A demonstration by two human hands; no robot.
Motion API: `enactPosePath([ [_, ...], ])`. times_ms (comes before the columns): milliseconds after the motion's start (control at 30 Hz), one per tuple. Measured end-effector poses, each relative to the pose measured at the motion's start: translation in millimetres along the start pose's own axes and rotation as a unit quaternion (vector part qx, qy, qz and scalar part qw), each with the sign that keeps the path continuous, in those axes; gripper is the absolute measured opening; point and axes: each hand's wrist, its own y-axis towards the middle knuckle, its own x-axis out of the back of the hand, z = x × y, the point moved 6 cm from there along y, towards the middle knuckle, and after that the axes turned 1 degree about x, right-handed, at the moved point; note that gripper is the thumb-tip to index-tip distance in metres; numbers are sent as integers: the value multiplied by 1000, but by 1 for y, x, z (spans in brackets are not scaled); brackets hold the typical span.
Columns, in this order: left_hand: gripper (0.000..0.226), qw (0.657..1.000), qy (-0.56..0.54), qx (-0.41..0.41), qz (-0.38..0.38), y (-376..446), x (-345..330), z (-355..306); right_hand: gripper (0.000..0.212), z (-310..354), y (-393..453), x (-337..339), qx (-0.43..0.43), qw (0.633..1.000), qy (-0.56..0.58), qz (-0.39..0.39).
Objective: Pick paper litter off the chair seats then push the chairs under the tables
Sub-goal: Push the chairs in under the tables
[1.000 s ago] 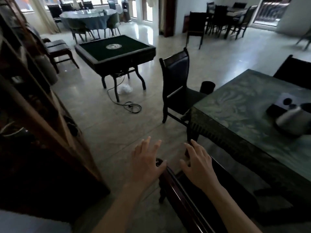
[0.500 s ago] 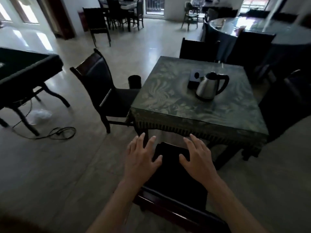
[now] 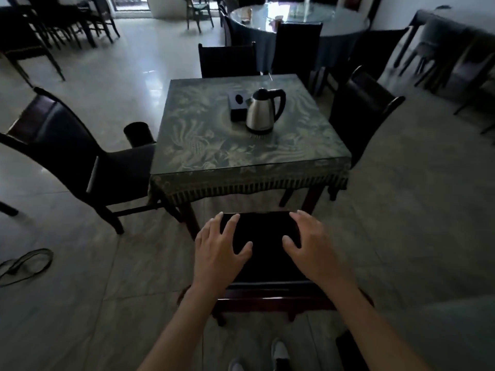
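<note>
A dark wooden chair [image 3: 263, 253] with a black seat stands in front of me, facing a square table [image 3: 294, 145] with a green patterned cloth. Its seat is outside the table's near edge and shows no paper. My left hand [image 3: 219, 250] and my right hand [image 3: 312, 249] are spread open above the seat, fingers straight, holding nothing; whether they touch it I cannot tell. A second dark chair [image 3: 80, 153] stands at the table's left side, pulled out and turned at an angle. Two more chairs stand at the far side [image 3: 227, 60] and the right side [image 3: 359, 113].
A steel kettle [image 3: 263, 111] and a small dark box [image 3: 237, 107] sit on the table. A black bin [image 3: 138, 132] stands by the left chair. A black cable [image 3: 25, 263] lies on the floor at left. A round glass-topped table [image 3: 334, 20] is behind.
My view has swung right and I now face the table squarely. The chair under my hands is now lined up with the table's near edge. Both hands stay open over it.
</note>
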Motion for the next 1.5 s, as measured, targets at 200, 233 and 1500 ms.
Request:
enactPosePath([
  [200, 29, 902, -390, 182, 30, -71, -37, 25, 15, -25, -76, -40, -221, 895, 387, 20],
  [233, 21, 850, -462, 250, 27, -89, -47, 30, 22, -29, -93, -51, -274, 850, 449, 23],
  [1500, 38, 415, -711, 565, -62, -119, -129, 63, 35, -93, -123, -132, -517, 497, 663, -215],
])
